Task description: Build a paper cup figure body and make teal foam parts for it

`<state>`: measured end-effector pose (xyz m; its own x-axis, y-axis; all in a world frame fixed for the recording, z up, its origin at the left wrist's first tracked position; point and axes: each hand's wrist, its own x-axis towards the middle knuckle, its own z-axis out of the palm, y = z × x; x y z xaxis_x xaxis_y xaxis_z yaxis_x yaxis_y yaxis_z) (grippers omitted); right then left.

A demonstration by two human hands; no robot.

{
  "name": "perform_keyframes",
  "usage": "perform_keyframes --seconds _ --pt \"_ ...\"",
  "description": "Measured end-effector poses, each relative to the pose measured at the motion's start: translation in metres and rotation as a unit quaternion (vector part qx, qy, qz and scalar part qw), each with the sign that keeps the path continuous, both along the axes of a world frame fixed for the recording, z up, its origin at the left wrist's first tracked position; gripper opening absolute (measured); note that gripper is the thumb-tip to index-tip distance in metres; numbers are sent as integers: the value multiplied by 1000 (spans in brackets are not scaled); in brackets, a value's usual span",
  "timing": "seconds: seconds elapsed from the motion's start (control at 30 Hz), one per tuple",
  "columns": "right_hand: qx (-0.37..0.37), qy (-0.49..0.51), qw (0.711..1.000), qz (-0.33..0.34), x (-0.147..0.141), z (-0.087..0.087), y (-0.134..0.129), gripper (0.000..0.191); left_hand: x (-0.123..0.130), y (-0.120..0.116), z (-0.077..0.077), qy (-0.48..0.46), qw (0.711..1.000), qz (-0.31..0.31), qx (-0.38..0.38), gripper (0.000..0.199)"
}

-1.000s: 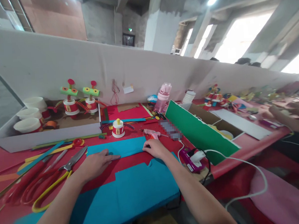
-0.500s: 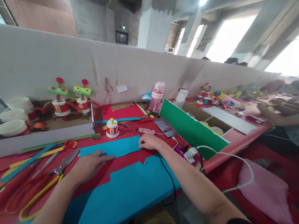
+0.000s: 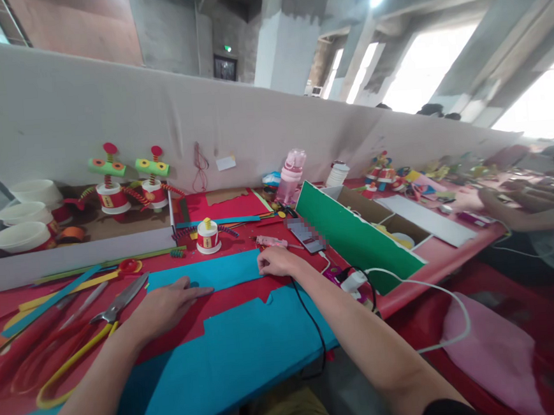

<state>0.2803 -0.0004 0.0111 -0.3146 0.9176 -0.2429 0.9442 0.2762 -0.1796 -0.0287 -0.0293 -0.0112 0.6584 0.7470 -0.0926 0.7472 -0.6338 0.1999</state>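
A blue paper strip [image 3: 229,270] lies on the red table covering. My left hand [image 3: 172,305] rests flat on its left part, fingers stretched out toward the right. At the strip's right end, my right hand [image 3: 275,262] has its fingers curled in and pinches the edge. A larger blue sheet [image 3: 263,336], with a stepped cut edge, lies nearer to me. Left of my left hand are scissors [image 3: 116,306] with red and yellow handles. Just behind the right hand lies a pink glue gun [image 3: 271,241].
A small paper-cup figure [image 3: 208,237] stands behind the strip. Two finished cup figures [image 3: 112,198] and white cups [image 3: 23,237] stand at the back left. To the right are a phone [image 3: 305,234], a green-sided box [image 3: 356,239], a white cable [image 3: 437,287] and a co-worker's arm [image 3: 502,212].
My hands and the blue strip stay practically where they were. Only the camera view has shifted slightly, and the co-worker's hands at the right have moved a little.
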Motion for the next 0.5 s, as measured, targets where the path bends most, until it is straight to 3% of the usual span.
perform_keyframes --seconds 0.5 --pt "9 -18 1000 -15 -3 -1 -3 9 1 -1 -4 4 1000 3 9 47"
